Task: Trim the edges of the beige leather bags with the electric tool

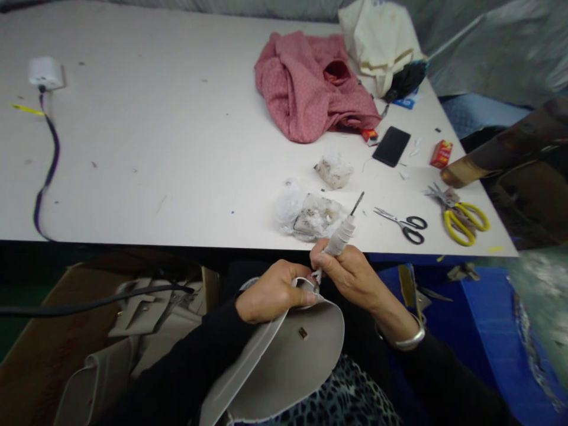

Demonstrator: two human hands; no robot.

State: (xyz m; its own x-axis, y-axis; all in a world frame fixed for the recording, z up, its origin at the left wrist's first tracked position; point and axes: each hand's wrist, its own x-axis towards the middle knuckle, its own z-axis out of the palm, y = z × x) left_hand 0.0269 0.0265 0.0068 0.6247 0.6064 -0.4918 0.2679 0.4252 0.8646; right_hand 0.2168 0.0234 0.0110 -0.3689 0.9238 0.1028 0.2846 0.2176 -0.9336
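My left hand [277,291] pinches the edge of a beige-grey bag [284,367] that rests on my lap. Its flap hangs towards me, with a small brass-coloured metal fitting [302,333] on it. In my right hand [350,272] is a tool with a white-wrapped handle [339,235]; a thin dark metal rod points up from it. The lower end of the tool is close to the bag's edge by my left thumb. Fingers hide whether it touches. Just beyond my hands, on the table, lies a clump of white and brown material in clear plastic [317,216].
Right on the white table [177,130] lie black-handled scissors [403,225], yellow-handled shears [464,219], a phone [391,146] and a red box [441,154]. Pink cloth [306,89] lies behind. A carton of bag pieces [146,307] stands lower left, a blue bin [488,319] lower right.
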